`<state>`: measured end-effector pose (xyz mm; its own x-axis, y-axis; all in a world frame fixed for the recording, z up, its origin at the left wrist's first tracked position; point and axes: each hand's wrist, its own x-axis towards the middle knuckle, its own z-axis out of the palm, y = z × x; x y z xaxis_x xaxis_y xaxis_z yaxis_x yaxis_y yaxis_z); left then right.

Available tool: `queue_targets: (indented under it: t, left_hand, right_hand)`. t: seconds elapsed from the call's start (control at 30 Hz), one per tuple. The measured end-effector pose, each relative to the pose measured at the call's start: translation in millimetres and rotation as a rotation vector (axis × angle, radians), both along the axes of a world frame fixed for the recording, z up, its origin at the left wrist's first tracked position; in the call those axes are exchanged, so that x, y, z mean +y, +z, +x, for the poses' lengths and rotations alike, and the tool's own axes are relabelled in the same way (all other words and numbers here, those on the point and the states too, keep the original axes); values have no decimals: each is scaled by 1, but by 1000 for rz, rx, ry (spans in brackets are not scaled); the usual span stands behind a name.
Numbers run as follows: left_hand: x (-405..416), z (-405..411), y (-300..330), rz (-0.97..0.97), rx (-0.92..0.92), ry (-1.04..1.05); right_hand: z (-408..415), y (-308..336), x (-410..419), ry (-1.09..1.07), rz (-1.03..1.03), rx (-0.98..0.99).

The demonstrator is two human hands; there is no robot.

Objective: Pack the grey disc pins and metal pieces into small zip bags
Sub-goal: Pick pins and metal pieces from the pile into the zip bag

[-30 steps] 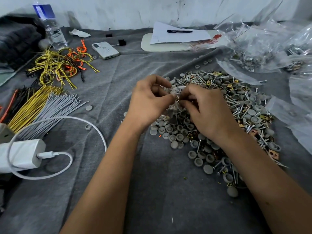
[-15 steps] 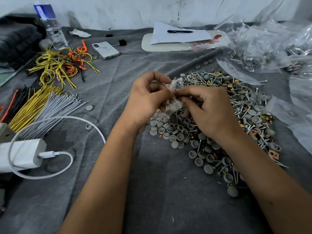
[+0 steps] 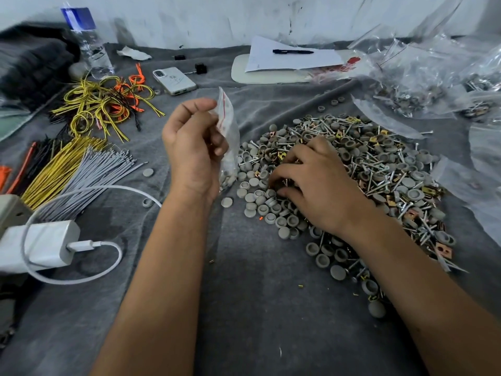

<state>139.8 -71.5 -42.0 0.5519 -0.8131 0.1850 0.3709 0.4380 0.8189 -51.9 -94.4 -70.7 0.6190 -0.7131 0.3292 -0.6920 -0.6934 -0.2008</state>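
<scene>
A clear plastic water bottle point(image 3: 90, 47) stands far left, near a white smartphone point(image 3: 174, 80). Yellow and orange looped wires point(image 3: 105, 103) lie left, a white charger block point(image 3: 44, 244) near left. A black pen point(image 3: 292, 51) rests on white paper point(image 3: 292, 61) far off.

A small clear zip bag point(image 3: 229, 137) with a red seal line is held upright, a few grey pieces seen at its bottom. Grey disc pins point(image 3: 260, 202), screws and brass clips point(image 3: 390, 169) are heaped just beside it.

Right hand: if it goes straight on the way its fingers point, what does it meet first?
The right hand points left across the pile of grey discs and screws; beyond it, probably the small zip bag held by the left hand. Depth is unclear.
</scene>
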Motion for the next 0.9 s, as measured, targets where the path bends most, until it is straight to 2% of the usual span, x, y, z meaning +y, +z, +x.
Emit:
queue_targets:
  t: [0.17,0.43,0.53,0.63,0.77,0.83,0.9]
  left_hand:
    - [0,-2,2,-16,48,-13]
    - [-1,-5,-3,3,-20,-33]
    - [-2,-7,-5,38,-68,-34]
    - [-4,-14,-10,162,-240,-21]
    - [-4,-27,-18,236,-607,-149]
    - [-2,-34,-22,251,-756,-191]
    - [-1,-40,-24,260,-853,-181]
  right_hand:
    - [2,1,-2,-6,33,28]
    - [4,3,-3,28,96,16]
    - [4,1,-1,15,57,6]
    - [0,4,1,2,72,-255]
    - [-9,12,-2,-85,43,-645]
    - [-11,13,-3,-102,45,-729]
    - [-11,12,-3,-102,52,-730]
